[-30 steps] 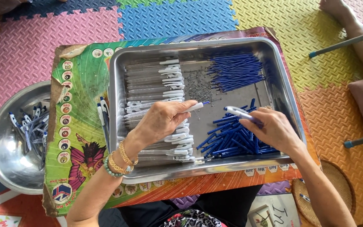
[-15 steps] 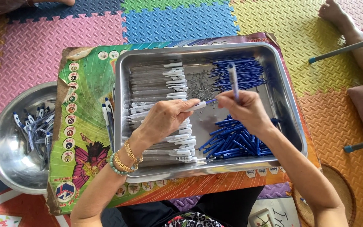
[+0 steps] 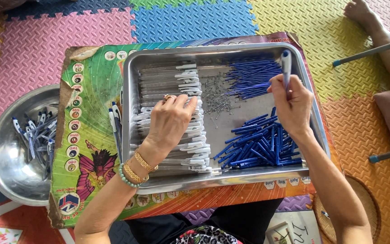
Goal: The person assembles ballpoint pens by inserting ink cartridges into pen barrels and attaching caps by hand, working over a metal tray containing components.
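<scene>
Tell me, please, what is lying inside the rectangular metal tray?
The metal tray holds a row of clear pen barrels with white clips, small springs, thin blue refills and blue end pieces. The left hand covers some barrels.

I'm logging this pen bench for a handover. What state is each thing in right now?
Left hand: palm down on the white pen barrels.
Right hand: gripping an upright pen.
Metal tray: holding sorted parts.
Blue pieces: loosely heaped.
Springs: scattered.
Steel bowl: part full of pens.
</scene>
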